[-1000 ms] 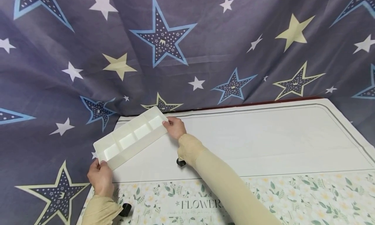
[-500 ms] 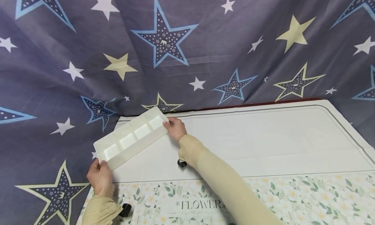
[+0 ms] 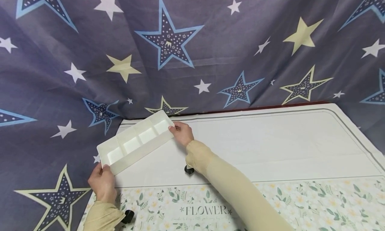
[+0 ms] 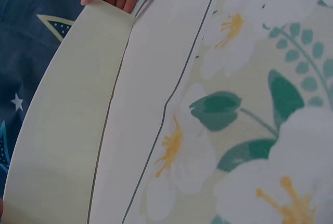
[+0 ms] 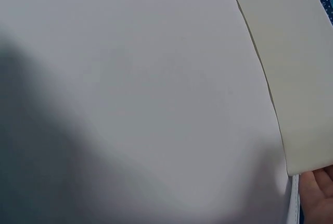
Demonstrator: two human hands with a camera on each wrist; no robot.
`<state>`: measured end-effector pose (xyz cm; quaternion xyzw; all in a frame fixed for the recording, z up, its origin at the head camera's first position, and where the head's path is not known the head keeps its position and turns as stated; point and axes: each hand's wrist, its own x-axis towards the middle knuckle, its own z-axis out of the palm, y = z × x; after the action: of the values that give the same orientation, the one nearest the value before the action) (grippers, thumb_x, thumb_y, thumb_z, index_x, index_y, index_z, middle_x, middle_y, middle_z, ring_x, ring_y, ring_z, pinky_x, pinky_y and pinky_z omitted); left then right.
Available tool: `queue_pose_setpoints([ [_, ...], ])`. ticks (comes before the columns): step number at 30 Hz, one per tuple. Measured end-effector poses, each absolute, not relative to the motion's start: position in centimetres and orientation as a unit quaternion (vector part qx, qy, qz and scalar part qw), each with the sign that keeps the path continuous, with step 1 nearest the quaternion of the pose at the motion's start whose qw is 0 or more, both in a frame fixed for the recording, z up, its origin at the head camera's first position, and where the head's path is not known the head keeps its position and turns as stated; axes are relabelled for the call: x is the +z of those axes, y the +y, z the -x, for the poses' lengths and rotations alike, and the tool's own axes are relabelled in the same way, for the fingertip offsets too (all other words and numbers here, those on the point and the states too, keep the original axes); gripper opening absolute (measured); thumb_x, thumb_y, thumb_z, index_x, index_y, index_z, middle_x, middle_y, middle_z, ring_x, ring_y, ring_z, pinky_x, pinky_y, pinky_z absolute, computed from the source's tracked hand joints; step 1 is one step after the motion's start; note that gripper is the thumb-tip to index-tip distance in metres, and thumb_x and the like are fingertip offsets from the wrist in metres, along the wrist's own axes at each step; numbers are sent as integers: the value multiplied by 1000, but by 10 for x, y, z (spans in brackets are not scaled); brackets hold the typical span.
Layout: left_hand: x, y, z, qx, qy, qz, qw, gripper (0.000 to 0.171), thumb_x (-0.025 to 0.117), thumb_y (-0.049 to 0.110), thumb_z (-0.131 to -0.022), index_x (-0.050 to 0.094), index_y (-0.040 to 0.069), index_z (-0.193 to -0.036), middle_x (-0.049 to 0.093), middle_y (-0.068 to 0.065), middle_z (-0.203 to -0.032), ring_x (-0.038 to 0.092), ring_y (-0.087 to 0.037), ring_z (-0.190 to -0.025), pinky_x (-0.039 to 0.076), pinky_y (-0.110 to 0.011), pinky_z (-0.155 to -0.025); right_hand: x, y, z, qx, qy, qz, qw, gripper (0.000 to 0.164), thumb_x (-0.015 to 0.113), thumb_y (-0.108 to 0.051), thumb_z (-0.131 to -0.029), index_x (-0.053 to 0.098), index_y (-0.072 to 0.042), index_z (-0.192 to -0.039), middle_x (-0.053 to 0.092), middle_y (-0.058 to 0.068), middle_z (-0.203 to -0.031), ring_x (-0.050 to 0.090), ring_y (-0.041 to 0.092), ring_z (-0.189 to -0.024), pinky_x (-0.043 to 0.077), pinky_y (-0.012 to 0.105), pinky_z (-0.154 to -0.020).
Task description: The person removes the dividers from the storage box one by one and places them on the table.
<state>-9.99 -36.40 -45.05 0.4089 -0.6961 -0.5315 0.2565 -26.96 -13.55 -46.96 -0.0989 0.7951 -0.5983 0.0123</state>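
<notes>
Tray [image 3: 141, 152]: white, 4 compartments, slanting near left to far right, at the left end of the white cloth [image 3: 270, 140]
Left hand [image 3: 103, 183]: thumb and fingers barely parted, pinching its near end
Right hand [image 3: 183, 134]: likewise, pinching its far end

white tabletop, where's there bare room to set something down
Big patch: right of the right hand, between starry curtain and floral band. Smaller: between divided tray and that band. Crowded: left end, where the left hand holds the tray.
</notes>
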Motion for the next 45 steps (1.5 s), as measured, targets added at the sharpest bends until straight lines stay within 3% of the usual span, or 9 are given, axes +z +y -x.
queue_pose_setpoints([
  [10,-456,-359,99,-524,-717,-393,238,46,38,20,-100,43,2,-142,48,-24,-135,44,-35,-122,36,-47,-100,-471,-122,262,-589,805,73,14,32,62,-30,-91,69,-11,-115,71,3,-105,66,14,-97,50,27,-86],
  [19,-451,-350,103,-514,-730,-381,240,45,37,18,-100,43,-1,-141,48,-27,-135,44,-39,-123,35,-52,-102,-470,-109,260,-615,785,73,2,34,64,-26,-90,68,-5,-117,70,10,-108,66,18,-101,51,26,-86],
  [28,-455,-348,105,-516,-732,-370,245,45,38,18,-100,43,-1,-141,49,-27,-134,45,-38,-123,35,-51,-103,-470,-99,255,-620,782,70,2,36,65,-24,-90,66,-2,-118,69,12,-109,66,19,-102,51,26,-86],
  [35,-456,-339,108,-502,-741,-374,245,44,38,20,-101,46,1,-140,52,-25,-131,49,-33,-119,39,-45,-97,-471,-92,253,-618,784,60,-3,33,65,-26,-91,68,-4,-116,70,12,-108,66,19,-101,52,28,-86],
  [45,-456,-333,110,-501,-754,-353,236,44,37,17,-100,44,-2,-140,52,-26,-131,49,-35,-119,39,-47,-98,-472,-78,251,-618,785,45,-7,32,64,-26,-91,68,-6,-116,70,10,-106,66,18,-99,52,29,-85],
])
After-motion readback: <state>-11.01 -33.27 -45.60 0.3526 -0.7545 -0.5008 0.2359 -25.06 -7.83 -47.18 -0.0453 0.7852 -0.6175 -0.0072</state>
